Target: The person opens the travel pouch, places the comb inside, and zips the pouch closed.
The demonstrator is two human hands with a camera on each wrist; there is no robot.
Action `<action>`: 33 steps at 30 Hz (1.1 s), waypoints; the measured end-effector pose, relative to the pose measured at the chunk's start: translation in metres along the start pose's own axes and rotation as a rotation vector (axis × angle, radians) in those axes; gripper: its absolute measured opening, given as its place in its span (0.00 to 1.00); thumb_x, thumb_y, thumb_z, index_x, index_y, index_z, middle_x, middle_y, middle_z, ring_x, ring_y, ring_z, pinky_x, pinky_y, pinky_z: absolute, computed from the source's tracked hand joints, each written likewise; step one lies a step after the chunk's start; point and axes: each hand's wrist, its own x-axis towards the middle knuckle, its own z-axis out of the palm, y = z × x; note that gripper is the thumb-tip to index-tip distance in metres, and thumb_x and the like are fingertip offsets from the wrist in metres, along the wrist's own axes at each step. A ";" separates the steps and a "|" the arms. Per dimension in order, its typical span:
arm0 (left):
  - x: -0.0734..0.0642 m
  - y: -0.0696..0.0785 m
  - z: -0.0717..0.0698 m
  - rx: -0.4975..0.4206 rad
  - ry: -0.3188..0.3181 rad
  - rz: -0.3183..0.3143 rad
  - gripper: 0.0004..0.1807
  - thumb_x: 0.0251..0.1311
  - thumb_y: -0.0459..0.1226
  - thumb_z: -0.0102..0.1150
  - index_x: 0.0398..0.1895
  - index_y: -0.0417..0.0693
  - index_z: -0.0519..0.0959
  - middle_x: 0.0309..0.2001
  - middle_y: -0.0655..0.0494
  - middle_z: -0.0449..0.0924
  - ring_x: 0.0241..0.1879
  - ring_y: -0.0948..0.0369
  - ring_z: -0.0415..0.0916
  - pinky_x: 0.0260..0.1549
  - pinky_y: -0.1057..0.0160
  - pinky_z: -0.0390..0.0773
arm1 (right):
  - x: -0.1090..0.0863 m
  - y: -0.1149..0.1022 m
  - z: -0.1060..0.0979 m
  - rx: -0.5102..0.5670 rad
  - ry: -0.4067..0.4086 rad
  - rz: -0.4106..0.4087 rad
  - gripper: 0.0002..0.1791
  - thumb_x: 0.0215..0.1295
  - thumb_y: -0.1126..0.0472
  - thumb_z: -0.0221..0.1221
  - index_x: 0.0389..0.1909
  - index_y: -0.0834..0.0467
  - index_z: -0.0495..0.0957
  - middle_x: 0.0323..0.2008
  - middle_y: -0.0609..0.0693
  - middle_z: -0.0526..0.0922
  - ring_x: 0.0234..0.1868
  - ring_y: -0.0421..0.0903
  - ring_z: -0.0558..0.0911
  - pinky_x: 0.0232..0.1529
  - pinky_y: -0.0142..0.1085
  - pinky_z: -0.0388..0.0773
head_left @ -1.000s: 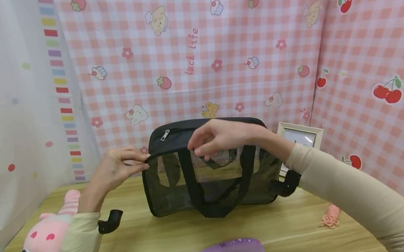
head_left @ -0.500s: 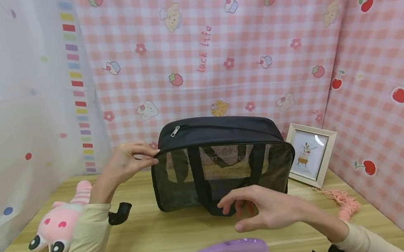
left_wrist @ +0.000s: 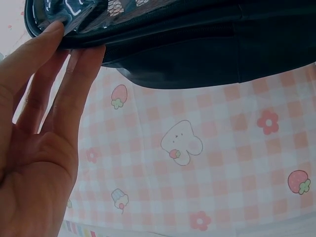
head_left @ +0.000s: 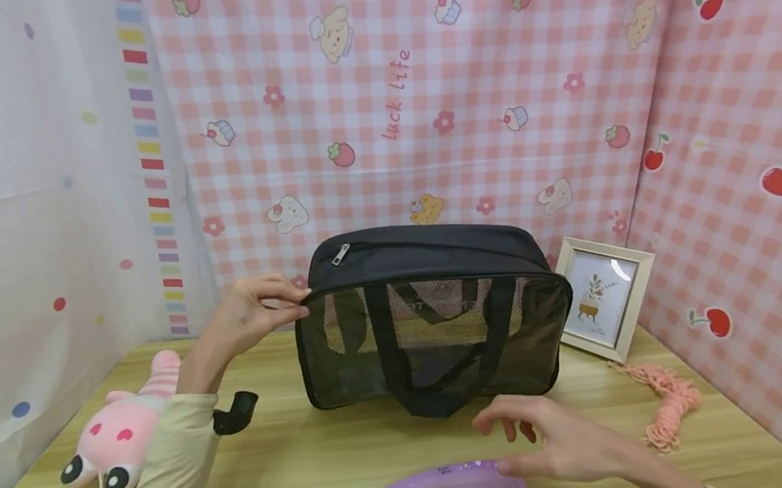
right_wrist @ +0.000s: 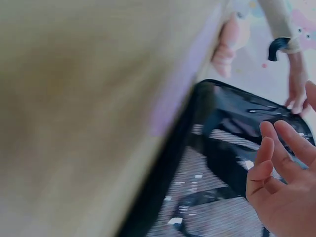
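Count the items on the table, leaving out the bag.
4: pink plush toy left of the bag, purple comb in front of it, picture frame to its right, pink cord in front of the frame. The bag may hide more.

I wear the head cam: looks forward and down over the table [head_left: 280, 482], whole bag [head_left: 436, 319] at mid-range, checked backdrop [head_left: 384, 184] behind. Left wrist cam: close, past my left hand [left_wrist: 44, 153], facing backdrop, upside down. Right wrist cam: rolled sideways, looks past my right hand [right_wrist: 289, 180] toward bag. All three share bag and left hand.
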 end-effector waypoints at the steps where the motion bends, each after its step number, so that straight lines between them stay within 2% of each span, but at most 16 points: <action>1: 0.000 0.000 0.000 -0.003 0.000 0.004 0.09 0.51 0.26 0.68 0.37 0.40 0.87 0.35 0.51 0.81 0.34 0.61 0.78 0.29 0.64 0.82 | -0.002 0.005 0.002 -0.003 -0.001 0.003 0.18 0.62 0.58 0.63 0.53 0.48 0.75 0.43 0.41 0.78 0.35 0.39 0.73 0.30 0.32 0.74; 6: 0.001 -0.001 0.000 -0.013 0.012 0.045 0.10 0.49 0.24 0.68 0.37 0.38 0.86 0.34 0.50 0.82 0.33 0.62 0.79 0.29 0.64 0.82 | -0.004 0.023 0.009 -0.021 -0.012 0.029 0.20 0.58 0.60 0.66 0.52 0.51 0.76 0.42 0.46 0.79 0.34 0.43 0.75 0.27 0.30 0.73; 9: 0.001 -0.001 -0.001 0.001 0.018 0.062 0.10 0.49 0.24 0.68 0.37 0.38 0.86 0.34 0.50 0.82 0.33 0.62 0.79 0.29 0.65 0.82 | -0.003 0.030 0.010 -0.062 -0.002 0.022 0.22 0.55 0.60 0.67 0.52 0.55 0.76 0.42 0.48 0.79 0.34 0.42 0.74 0.27 0.30 0.72; 15: 0.001 -0.001 -0.001 0.034 0.015 0.052 0.10 0.50 0.24 0.68 0.37 0.41 0.87 0.35 0.53 0.82 0.34 0.63 0.79 0.29 0.64 0.82 | -0.003 0.040 0.018 -0.128 -0.040 0.052 0.27 0.51 0.58 0.70 0.52 0.60 0.76 0.44 0.47 0.78 0.37 0.40 0.74 0.35 0.31 0.74; 18: 0.002 0.001 0.001 0.038 0.003 0.040 0.11 0.50 0.25 0.68 0.37 0.42 0.87 0.35 0.55 0.82 0.34 0.62 0.78 0.28 0.64 0.82 | -0.006 0.044 0.023 -0.128 -0.063 0.063 0.29 0.50 0.55 0.71 0.53 0.60 0.75 0.44 0.44 0.77 0.39 0.39 0.74 0.37 0.31 0.74; 23: 0.004 0.003 0.002 0.038 -0.005 0.037 0.11 0.49 0.24 0.68 0.37 0.42 0.87 0.34 0.57 0.82 0.34 0.62 0.78 0.28 0.63 0.82 | -0.008 0.046 0.027 -0.106 -0.119 0.101 0.29 0.51 0.50 0.70 0.53 0.57 0.75 0.41 0.41 0.73 0.36 0.36 0.73 0.33 0.28 0.73; 28: 0.006 0.001 0.003 0.033 -0.011 0.055 0.11 0.49 0.24 0.68 0.37 0.41 0.87 0.34 0.56 0.82 0.34 0.62 0.78 0.29 0.63 0.82 | -0.010 0.046 0.028 -0.080 -0.165 0.153 0.27 0.52 0.50 0.70 0.51 0.53 0.75 0.41 0.40 0.70 0.35 0.34 0.71 0.32 0.27 0.72; 33: 0.004 -0.001 0.001 0.057 0.001 0.072 0.11 0.48 0.23 0.68 0.37 0.40 0.87 0.33 0.55 0.81 0.32 0.62 0.78 0.28 0.64 0.82 | -0.008 0.046 0.030 -0.100 -0.172 0.165 0.26 0.52 0.49 0.69 0.51 0.53 0.75 0.42 0.39 0.69 0.35 0.34 0.71 0.33 0.27 0.72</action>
